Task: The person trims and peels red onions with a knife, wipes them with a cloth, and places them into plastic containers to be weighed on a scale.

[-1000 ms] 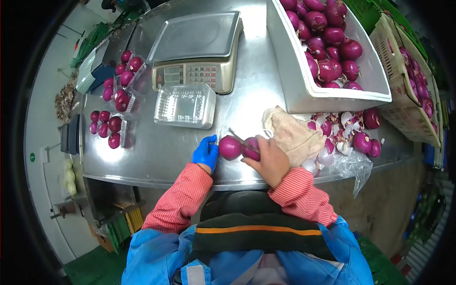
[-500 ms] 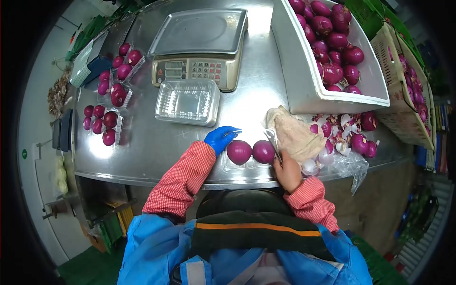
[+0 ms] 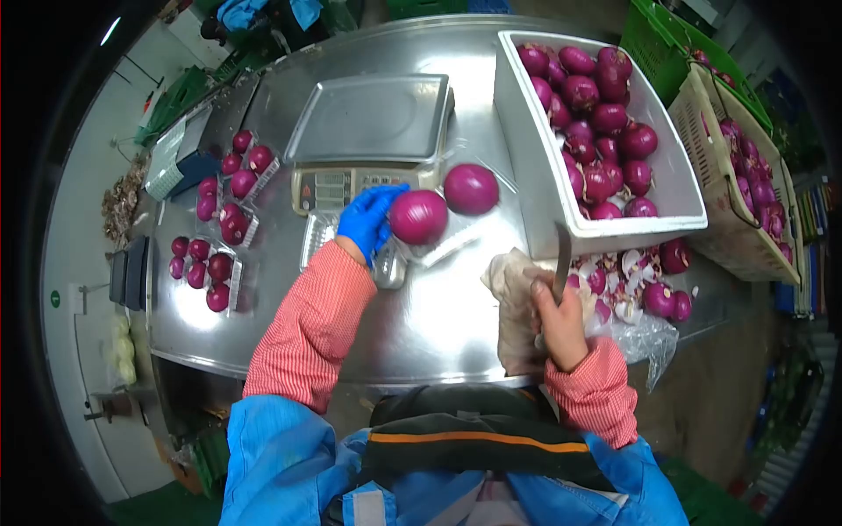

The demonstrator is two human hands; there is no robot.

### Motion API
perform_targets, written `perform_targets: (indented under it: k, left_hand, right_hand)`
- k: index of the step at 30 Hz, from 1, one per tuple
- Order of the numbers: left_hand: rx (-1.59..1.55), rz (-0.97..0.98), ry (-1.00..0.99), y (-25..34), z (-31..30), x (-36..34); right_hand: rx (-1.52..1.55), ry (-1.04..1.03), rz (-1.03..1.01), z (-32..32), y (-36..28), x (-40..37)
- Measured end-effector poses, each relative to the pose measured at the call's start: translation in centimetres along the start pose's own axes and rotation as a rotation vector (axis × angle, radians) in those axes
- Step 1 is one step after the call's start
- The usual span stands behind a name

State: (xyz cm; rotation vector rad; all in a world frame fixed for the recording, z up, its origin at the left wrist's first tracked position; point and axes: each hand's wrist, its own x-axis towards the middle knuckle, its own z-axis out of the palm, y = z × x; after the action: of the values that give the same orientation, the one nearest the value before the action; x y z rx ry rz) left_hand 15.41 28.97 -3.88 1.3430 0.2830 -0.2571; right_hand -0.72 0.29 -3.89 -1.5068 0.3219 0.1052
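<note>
My left hand (image 3: 364,223), in a blue glove, grips the left end of a clear plastic tray (image 3: 453,238) holding two peeled red onions, one nearer (image 3: 418,217) and one farther (image 3: 471,189). The tray is raised in front of the scale (image 3: 368,118). Partly hidden under that hand, another clear tray (image 3: 389,268) rests on the metal table (image 3: 438,337). My bare right hand (image 3: 563,326) is wrapped round a knife (image 3: 563,259), its blade pointing up and away from me. A beige cloth (image 3: 510,298) lies right beside this hand.
A white foam box (image 3: 601,230) full of red onions stands at the right, with peeled skins (image 3: 624,285), loose onions (image 3: 674,256) and a plastic bag (image 3: 647,344) in front. Filled onion trays (image 3: 235,280) line the left side. Beyond the box are crates (image 3: 741,210).
My left hand has lifted the tray with two onions from the table's front edge towards the scale. My right hand, with the knife, has moved slightly right; its blade now points upward.
</note>
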Motion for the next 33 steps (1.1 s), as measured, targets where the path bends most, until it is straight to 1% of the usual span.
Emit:
perform_targets:
  k: [1, 2, 5, 8, 11, 12, 15, 16, 19, 22, 23, 25, 28, 31, 33]
  left_hand:
    - [0.031, 0.047, 0.032, 1.0, -0.6, 2.1]
    - [0.031, 0.089, 0.053, 1.9, -1.5, 4.3]
    - [0.205, 0.103, 0.133, 4.5, -4.0, 9.9]
    - [0.287, 0.088, 0.253, 5.5, -5.4, 14.6]
    - [0.475, 0.095, 0.199, 4.0, -8.5, 18.8]
    - [0.531, 0.009, 0.170, 4.4, -8.9, 18.7]
    - [0.566, 0.006, 0.234, 5.0, -10.3, 17.4]
    - [0.540, 0.041, 0.264, 5.4, -11.8, 17.9]
    - [0.516, 0.039, 0.383, 7.2, -15.1, 18.1]
    - [0.488, 0.021, 0.371, 7.2, -16.3, 17.8]
    - [0.492, 0.034, 0.321, 6.8, -16.2, 18.0]
    - [0.500, 0.057, 0.227, 5.8, -15.0, 18.3]
    - [0.626, -0.036, 0.137, 5.7, -12.5, 19.9]
    - [0.728, -0.133, 0.059, 5.3, -10.6, 21.8]
    - [0.735, -0.107, 0.042, 4.9, -9.2, 22.2]
  right_hand:
    - [-0.063, -0.003, -0.027, 0.1, 0.7, -0.1]
    - [-0.066, 0.018, 0.028, 0.0, 1.5, -0.3]
    - [-0.049, 0.064, 0.065, -0.2, 3.9, -0.7]
    - [-0.094, 0.035, 0.089, 0.0, 4.1, -1.2]
    - [-0.133, -0.024, 0.025, 0.5, 4.1, -1.2]
    - [-0.187, -0.053, 0.036, 0.6, 4.0, -1.2]
    - [-0.314, -0.134, -0.076, 1.3, 3.4, -1.5]
    - [-0.362, -0.174, -0.033, 1.4, 3.5, -1.7]
    - [-0.497, -0.260, -0.004, 1.9, 3.6, -1.9]
    - [-0.535, -0.290, -0.004, 2.8, 3.5, -2.1]
    - [-0.548, -0.297, 0.001, 2.9, 3.4, -2.2]
    - [-0.571, -0.315, 0.012, 3.4, 3.2, -2.4]
    - [-0.582, -0.289, 0.016, 3.9, 2.5, -3.0]
    - [-0.553, -0.250, 0.031, 3.6, 4.1, -3.6]
    - [-0.586, -0.219, 0.045, 3.6, 4.3, -4.1]
